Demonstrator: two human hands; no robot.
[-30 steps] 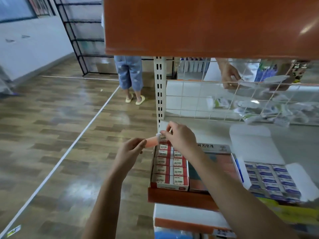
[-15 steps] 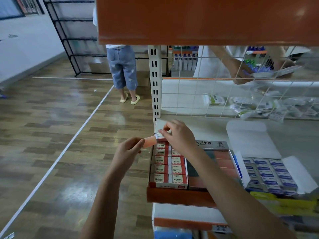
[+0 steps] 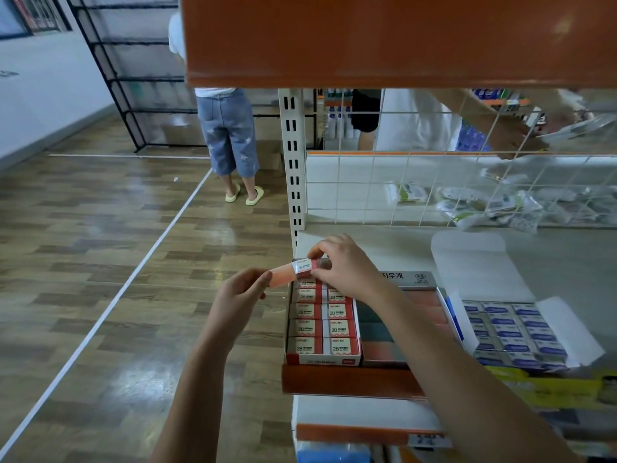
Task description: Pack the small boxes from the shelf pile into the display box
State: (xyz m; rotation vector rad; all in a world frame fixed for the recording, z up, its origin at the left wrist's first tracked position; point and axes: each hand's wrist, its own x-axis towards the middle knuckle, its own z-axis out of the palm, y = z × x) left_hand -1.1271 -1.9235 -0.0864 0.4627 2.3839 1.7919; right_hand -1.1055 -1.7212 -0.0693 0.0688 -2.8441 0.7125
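The shelf (image 3: 377, 252) fills my two o'clock side. On its front edge at five o'clock sits the display box (image 3: 323, 357), filled with rows of small boxes (image 3: 340, 328). My right hand (image 3: 347, 267) pinches one end of the small box (image 3: 293, 272) above the far row; my left hand (image 3: 238, 295) grips its other end.
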